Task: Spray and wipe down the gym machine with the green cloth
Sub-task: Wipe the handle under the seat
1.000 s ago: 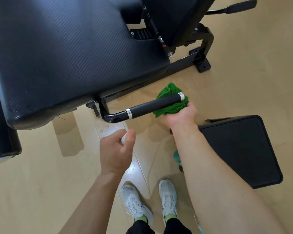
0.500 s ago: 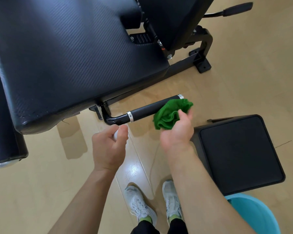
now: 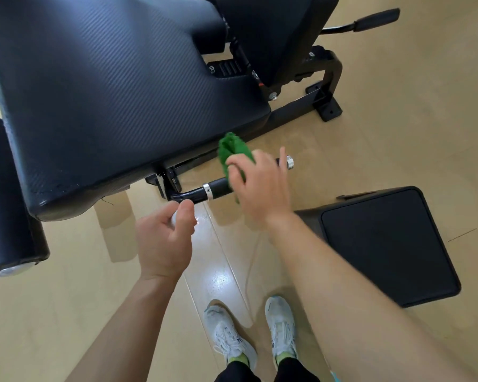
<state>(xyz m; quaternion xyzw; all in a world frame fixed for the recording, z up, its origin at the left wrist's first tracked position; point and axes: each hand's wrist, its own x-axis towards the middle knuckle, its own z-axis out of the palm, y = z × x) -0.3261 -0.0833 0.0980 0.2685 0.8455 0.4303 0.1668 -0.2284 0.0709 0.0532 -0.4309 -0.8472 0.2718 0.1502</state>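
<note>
The right hand (image 3: 260, 186) lies across the black foam-gripped handle bar (image 3: 217, 188) that juts from under the black padded gym machine (image 3: 108, 92). It is blurred, but its fingers fold over the bar and its thumb presses on the crumpled green terry cloth (image 3: 229, 147), so the hand grips the cloth against the handle. The cloth sits between palm and bar. A bunched fold stands up beyond the thumb, on the side away from the person, and a small corner hangs out beneath the palm. Just past the fingertips shows the bar's silver end cap (image 3: 289, 162). On the thumb side a silver ring (image 3: 208, 192) marks where the foam gives way to a glossy bent tube running under the seat pad

The left hand (image 3: 164, 241) hangs nearer the person, just beside the bend of that tube and apart from the right hand. Its fingers are curled into a fist with the thumb laid on top, closed around a small white object (image 3: 174, 219) that peeks out between thumb and forefinger. Too little of it shows to tell what it is

Left of the left hand stands a black cylindrical roller pad (image 3: 3, 202). Right of the right forearm a black square platform (image 3: 389, 244) rests on the pale wooden floor (image 3: 411, 119). Beneath both wrists stand two white trainers (image 3: 229, 337)
</note>
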